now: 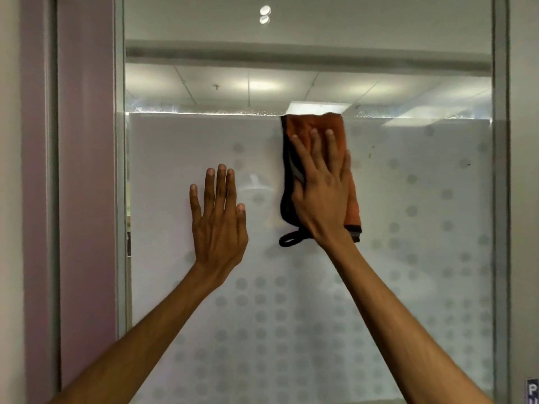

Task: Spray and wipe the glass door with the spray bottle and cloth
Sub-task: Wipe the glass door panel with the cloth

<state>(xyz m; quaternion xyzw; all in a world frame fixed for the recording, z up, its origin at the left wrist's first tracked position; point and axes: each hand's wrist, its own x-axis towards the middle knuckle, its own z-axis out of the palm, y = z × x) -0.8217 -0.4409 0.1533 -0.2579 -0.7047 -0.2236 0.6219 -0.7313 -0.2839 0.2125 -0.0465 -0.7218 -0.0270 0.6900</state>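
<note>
The glass door (408,199) fills the view, frosted with grey dots below a clear upper band. My right hand (320,185) lies flat on an orange cloth with black trim (313,123), pressing it against the glass just under the top edge of the frosting. A black loop of the cloth hangs below my wrist. My left hand (218,223) rests flat on the glass to the left of the cloth, fingers spread and holding nothing. No spray bottle is in view.
A grey metal door frame (500,199) runs down the right side and another upright (121,199) on the left, beside a mauve wall panel (84,185). A small sign (533,392) sits at the bottom right corner.
</note>
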